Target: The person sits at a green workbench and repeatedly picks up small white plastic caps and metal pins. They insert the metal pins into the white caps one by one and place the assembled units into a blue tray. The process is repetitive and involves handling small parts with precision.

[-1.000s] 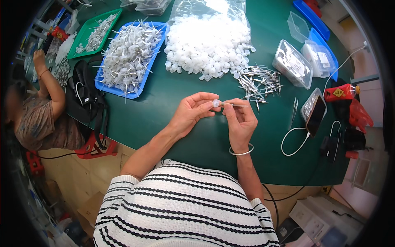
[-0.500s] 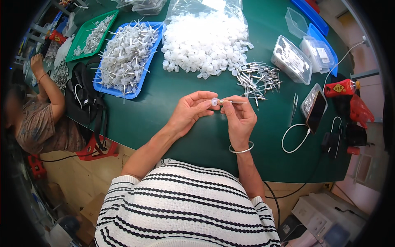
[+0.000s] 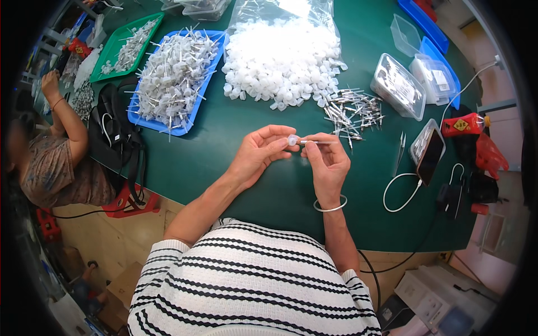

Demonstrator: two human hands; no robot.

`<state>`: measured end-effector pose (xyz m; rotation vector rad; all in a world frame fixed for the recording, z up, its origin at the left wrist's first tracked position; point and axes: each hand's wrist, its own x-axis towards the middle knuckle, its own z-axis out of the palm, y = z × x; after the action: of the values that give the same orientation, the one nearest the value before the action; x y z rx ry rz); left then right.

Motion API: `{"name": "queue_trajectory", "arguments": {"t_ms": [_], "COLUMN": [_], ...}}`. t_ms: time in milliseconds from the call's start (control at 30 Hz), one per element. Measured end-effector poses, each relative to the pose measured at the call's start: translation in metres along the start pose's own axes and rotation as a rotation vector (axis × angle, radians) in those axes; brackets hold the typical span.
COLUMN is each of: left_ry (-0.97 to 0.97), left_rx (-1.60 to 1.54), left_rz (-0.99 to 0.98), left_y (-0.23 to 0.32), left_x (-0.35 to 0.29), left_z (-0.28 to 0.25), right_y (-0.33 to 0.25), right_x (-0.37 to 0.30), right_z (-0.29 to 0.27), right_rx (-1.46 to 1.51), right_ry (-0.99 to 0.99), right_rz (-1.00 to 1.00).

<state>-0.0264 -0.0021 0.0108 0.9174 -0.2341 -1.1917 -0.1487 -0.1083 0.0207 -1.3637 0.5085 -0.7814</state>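
The step in hand looks like the fitting of one slim metal pin (image 3: 320,142) to one translucent white plastic cap (image 3: 292,140), both held up over the front part of the dark green tabletop (image 3: 193,171), between the person's two hands. The left hand (image 3: 259,150) has the cap pinched between thumb and fingertips, at the very ends of the digits; the right hand (image 3: 329,162) has its thumb and forefinger clamped on the pin, which lies nearly level, its far end pointing out to the right past the fingers. The pin's inner end is right at the cap, but whether it sits inside the opening or only meets it is too small to tell. Beyond the hands, a heap of similar caps (image 3: 283,73) spills from a clear plastic bag (image 3: 322,10), with a scatter of loose metal pins (image 3: 361,112) just beside it on the right; to the left, a blue tray (image 3: 179,131) is piled with caps that have pins sticking out of them, so joined pieces probably belong there. As I judge it, the next move calls for a steady left pinch, the pin kept in line with the cap's opening, and a straight, gentle push from the right fingers without tilting the shaft
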Motion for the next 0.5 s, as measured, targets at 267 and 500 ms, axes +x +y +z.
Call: {"name": "queue_trajectory", "arguments": {"t_ms": [267,500], "left_ry": [0.003,0.016], "left_rx": [-0.006,-0.013], "left_rz": [0.006,-0.018], "left_y": [-0.0004,0.0008], "left_x": [0.0003,0.0000], "left_z": [0.0001,0.0007], "right_y": [0.0012,0.0000], "right_x": [-0.0005,-0.0002], "right_z": [0.0003,0.0011], "right_rx": [0.027,0.002], "right_ry": [-0.005,-0.007], "right_rz": [0.009,-0.028]}}
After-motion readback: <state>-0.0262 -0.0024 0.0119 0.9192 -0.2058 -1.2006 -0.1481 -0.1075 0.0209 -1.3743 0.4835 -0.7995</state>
